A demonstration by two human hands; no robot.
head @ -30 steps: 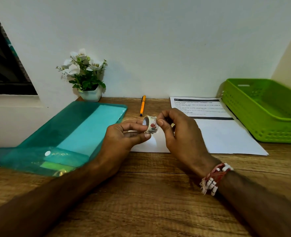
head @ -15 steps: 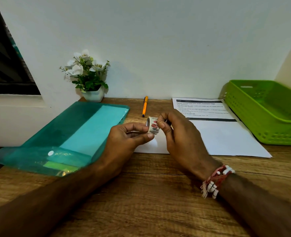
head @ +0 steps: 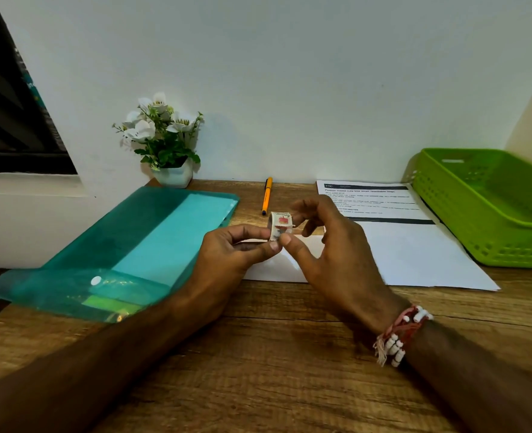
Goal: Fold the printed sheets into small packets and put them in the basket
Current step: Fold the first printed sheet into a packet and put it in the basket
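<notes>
A small roll of patterned tape (head: 279, 225) is held upright above the desk. My left hand (head: 233, 254) pinches its lower edge between thumb and fingers. My right hand (head: 330, 245) touches the roll with its thumb at the bottom, and its other fingers are spread behind it. A printed sheet (head: 408, 245) with black text and a dark bar lies flat on the wooden desk behind my hands. The green plastic basket (head: 489, 232) stands at the far right, touching the sheet's right edge; nothing shows inside it.
A teal plastic document folder (head: 127, 248) lies open at the left, hanging over the desk edge. An orange pen (head: 266, 195) lies near the wall. A small white pot of white flowers (head: 167, 145) stands against the wall. A dark window is at the far left.
The tape roll has been turned so its printed band faces me. My right fingers have opened and spread apart; the thumb stays at the roll's lower edge.
</notes>
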